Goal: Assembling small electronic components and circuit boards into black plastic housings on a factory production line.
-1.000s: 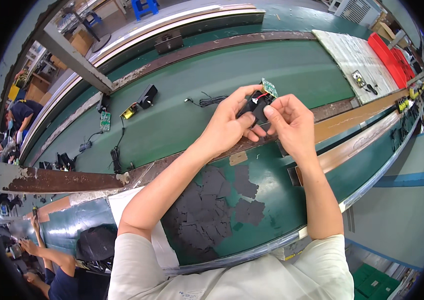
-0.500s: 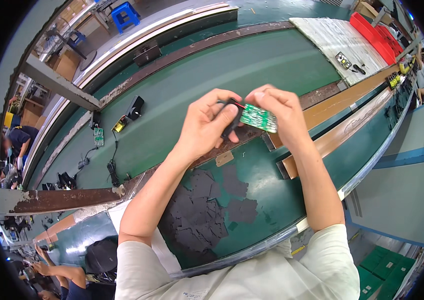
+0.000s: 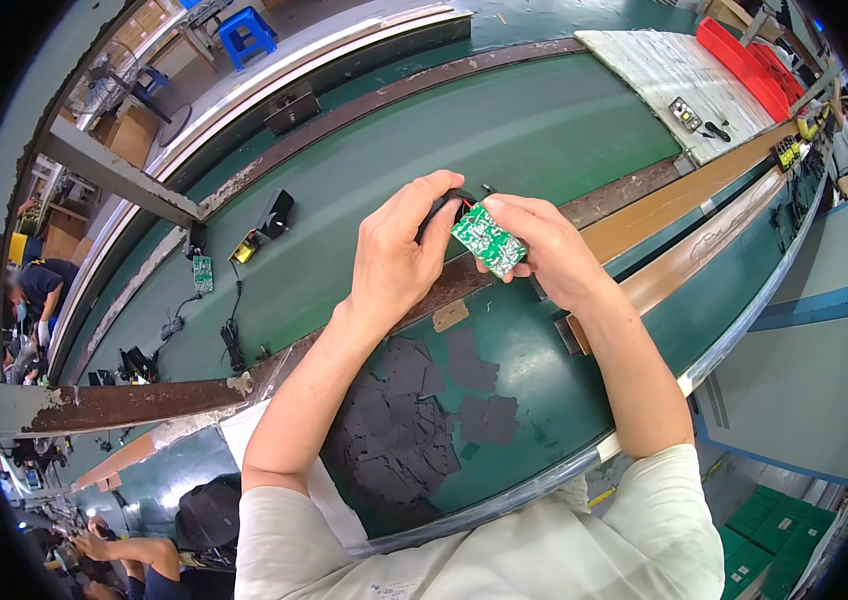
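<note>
My left hand (image 3: 399, 250) is closed around a black plastic case (image 3: 435, 216), most of which its fingers hide. In my right hand (image 3: 549, 245) is a green circuit board (image 3: 487, 240), gripped by its right side with the thumb on top and fingers underneath. The board's soldered face points up. Red wire shows at its upper left corner, beside the case. A black cable loops above the left hand's fingers. Both hands are close together over the near edge of the green conveyor belt (image 3: 364, 190).
Black sheets (image 3: 389, 430) lie heaped on the bench below my forearms. On the belt at left are an open adapter case (image 3: 275, 213), another circuit board (image 3: 204, 273) and coiled cables (image 3: 232, 345). A red bin (image 3: 744, 70) stands far right. A co-worker (image 3: 134, 555) sits lower left.
The circuit board has turned and moved left, closer to the black case. My right hand has come down along it, and the back of my left hand now covers more of the case.
</note>
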`<state>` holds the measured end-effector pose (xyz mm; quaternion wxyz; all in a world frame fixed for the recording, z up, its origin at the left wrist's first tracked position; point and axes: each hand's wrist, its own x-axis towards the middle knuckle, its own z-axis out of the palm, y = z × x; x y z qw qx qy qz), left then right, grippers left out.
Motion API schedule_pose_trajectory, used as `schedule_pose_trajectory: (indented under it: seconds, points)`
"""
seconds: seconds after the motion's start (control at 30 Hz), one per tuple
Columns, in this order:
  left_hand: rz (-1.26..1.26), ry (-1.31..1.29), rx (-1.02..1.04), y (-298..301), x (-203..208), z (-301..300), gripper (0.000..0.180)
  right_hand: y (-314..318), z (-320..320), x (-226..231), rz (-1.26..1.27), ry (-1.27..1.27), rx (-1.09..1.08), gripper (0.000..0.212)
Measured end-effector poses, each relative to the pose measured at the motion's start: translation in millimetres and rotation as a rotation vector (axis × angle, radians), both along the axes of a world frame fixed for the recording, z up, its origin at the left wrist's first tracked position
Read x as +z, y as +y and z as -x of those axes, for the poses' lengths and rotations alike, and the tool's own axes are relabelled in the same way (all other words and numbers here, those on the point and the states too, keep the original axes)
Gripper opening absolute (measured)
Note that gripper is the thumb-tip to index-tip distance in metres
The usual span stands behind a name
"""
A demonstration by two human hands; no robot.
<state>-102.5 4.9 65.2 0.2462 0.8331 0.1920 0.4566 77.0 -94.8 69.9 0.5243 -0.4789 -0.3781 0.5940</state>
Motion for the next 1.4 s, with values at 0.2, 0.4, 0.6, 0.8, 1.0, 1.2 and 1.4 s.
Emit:
schedule_pose_trajectory:
  seconds: [0.2, 0.4, 0.6, 0.8, 1.0, 1.2, 1.4]
  points:
    - [-0.064, 0.046, 0.015, 5, 1, 7, 0.024, 0, 0, 4, 0.092, -0.093, 0.017, 0.039]
    - [-0.039, 0.063, 0.074, 4, -8, 2, 0.028, -2, 30, -9, -0.304, -0.673, -0.285, 0.030]
    - [0.055, 0.043, 0.061, -5, -9, -2, 0.032, -1, 33, -7, -0.410, -0.753, -0.475, 0.025]
    - [0.590, -0.043, -0.186, -22, -10, -5, 0.045, 2, 24, -11, -0.467, -0.834, -0.569, 0.025]
    - [0.810, -0.144, -0.315, -19, -13, 2, 0.047, 3, 23, -12, -0.551, -0.943, -0.580, 0.027]
    - [0.806, -0.049, -0.318, -5, -10, 4, 0.046, 2, 21, -11, -0.501, -0.917, -0.534, 0.027]
    - [0.861, -0.274, -0.347, -34, -17, -11, 0.043, 3, 26, -17, -0.602, -1.021, -0.635, 0.035]
